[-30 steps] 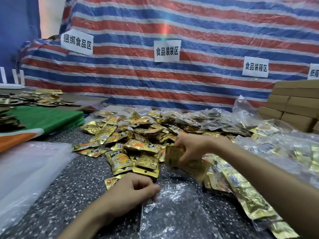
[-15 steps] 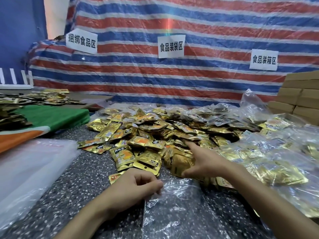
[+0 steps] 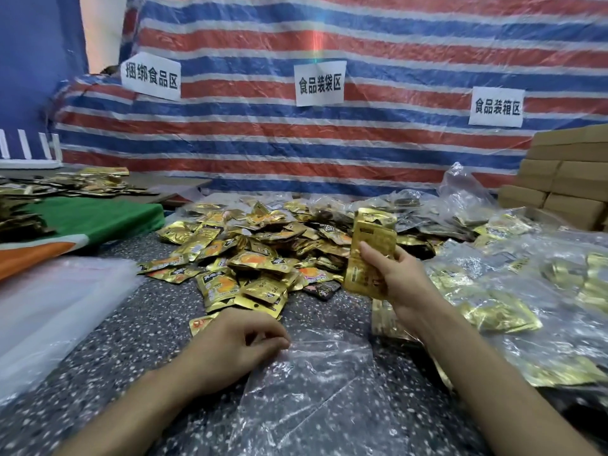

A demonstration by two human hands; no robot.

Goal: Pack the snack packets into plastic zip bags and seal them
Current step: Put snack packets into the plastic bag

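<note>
A heap of gold snack packets [image 3: 263,258] covers the middle of the speckled table [image 3: 131,340]. My right hand [image 3: 391,274] grips a small stack of gold packets [image 3: 371,251], held upright above the heap's right side. Below it, my left hand [image 3: 237,347] pinches the upper left edge of an empty clear zip bag [image 3: 316,396] that lies flat on the table in front of me. Filled zip bags of packets [image 3: 526,307] are piled at the right.
A stack of flat clear bags [image 3: 49,311] lies at the left, beside green and orange cloth [image 3: 88,222] with more packets behind it. Brown cardboard boxes [image 3: 566,179] are stacked at the far right. A striped tarp with paper signs hangs behind.
My right hand dipped into the heap and has now come up holding a stack of gold packets upright. My left hand has kept its hold on the bag's edge.
</note>
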